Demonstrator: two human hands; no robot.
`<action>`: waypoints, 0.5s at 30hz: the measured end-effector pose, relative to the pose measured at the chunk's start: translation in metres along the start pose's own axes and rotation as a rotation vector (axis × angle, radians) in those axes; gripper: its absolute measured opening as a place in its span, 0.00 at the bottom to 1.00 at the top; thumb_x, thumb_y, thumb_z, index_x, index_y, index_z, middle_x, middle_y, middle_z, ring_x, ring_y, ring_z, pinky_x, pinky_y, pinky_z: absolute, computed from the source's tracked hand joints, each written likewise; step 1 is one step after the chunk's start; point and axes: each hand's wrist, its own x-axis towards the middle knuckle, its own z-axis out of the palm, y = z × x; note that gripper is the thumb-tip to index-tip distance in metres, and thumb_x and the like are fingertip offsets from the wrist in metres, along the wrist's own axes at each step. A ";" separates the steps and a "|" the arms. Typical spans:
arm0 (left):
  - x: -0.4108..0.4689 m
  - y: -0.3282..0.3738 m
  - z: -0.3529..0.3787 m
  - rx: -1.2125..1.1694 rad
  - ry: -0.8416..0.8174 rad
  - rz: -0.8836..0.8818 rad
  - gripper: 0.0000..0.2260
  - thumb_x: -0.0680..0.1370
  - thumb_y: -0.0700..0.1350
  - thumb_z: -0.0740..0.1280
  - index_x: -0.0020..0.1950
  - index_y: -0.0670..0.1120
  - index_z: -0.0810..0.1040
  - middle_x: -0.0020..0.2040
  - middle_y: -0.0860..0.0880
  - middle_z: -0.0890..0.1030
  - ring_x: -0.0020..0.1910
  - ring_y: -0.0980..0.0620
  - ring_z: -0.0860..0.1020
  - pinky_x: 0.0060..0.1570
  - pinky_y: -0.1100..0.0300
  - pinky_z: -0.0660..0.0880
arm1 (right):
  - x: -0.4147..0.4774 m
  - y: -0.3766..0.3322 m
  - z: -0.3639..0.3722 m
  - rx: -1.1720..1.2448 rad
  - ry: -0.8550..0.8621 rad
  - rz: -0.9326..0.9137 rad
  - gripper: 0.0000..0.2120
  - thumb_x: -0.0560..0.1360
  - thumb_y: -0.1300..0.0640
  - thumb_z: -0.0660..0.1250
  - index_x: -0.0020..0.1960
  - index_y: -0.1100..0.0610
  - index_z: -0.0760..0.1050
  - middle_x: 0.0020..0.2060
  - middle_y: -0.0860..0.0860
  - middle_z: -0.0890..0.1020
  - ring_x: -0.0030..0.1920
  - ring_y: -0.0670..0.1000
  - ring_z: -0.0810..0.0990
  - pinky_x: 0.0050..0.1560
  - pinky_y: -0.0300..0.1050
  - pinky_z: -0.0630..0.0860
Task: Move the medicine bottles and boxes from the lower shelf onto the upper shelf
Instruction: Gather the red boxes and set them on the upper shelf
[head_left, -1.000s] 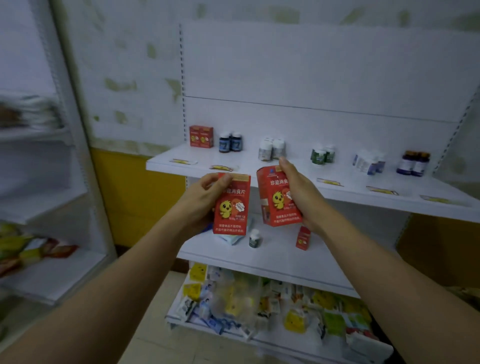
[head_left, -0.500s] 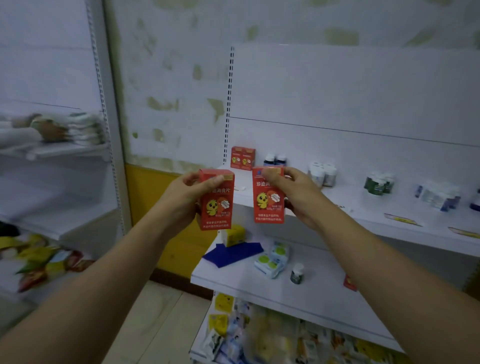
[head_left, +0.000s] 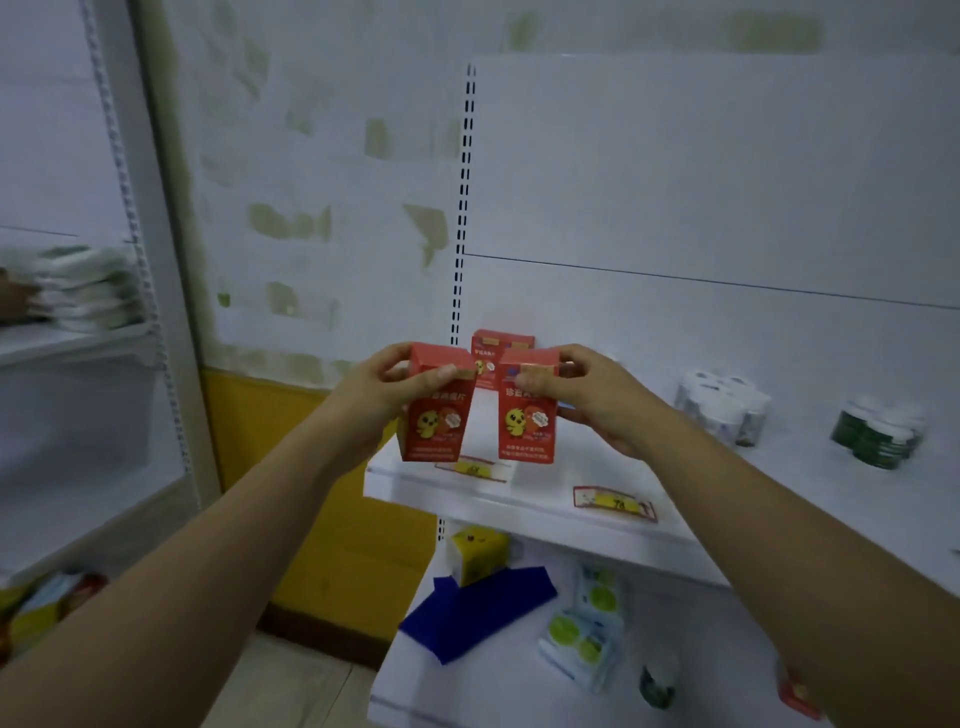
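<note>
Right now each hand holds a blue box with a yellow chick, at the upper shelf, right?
Not blue. The head view shows the left hand holding one red box and the right hand holding another red box at the upper shelf.

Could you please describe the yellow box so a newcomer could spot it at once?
Look at the lower shelf, at its back left corner. The yellow box stands there beside a flat blue packet; no other box on that shelf is yellow.
</note>
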 end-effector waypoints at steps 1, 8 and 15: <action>0.017 -0.004 -0.005 0.003 0.000 0.001 0.19 0.72 0.47 0.70 0.62 0.47 0.74 0.56 0.47 0.81 0.50 0.54 0.80 0.39 0.66 0.75 | 0.015 0.003 0.001 -0.009 0.011 0.011 0.24 0.69 0.55 0.75 0.61 0.57 0.72 0.55 0.53 0.80 0.53 0.51 0.81 0.50 0.42 0.78; 0.132 -0.040 -0.030 0.104 -0.047 -0.046 0.22 0.67 0.45 0.76 0.59 0.47 0.76 0.53 0.48 0.81 0.53 0.48 0.80 0.57 0.51 0.76 | 0.105 0.033 0.011 -0.068 0.096 0.091 0.25 0.66 0.56 0.77 0.60 0.51 0.71 0.51 0.45 0.79 0.52 0.48 0.80 0.56 0.50 0.77; 0.223 -0.073 -0.041 0.222 -0.196 -0.114 0.16 0.66 0.38 0.77 0.50 0.47 0.76 0.47 0.48 0.81 0.45 0.50 0.81 0.42 0.61 0.78 | 0.168 0.068 0.025 -0.111 0.220 0.228 0.24 0.66 0.60 0.78 0.58 0.53 0.71 0.55 0.49 0.80 0.55 0.52 0.80 0.58 0.55 0.78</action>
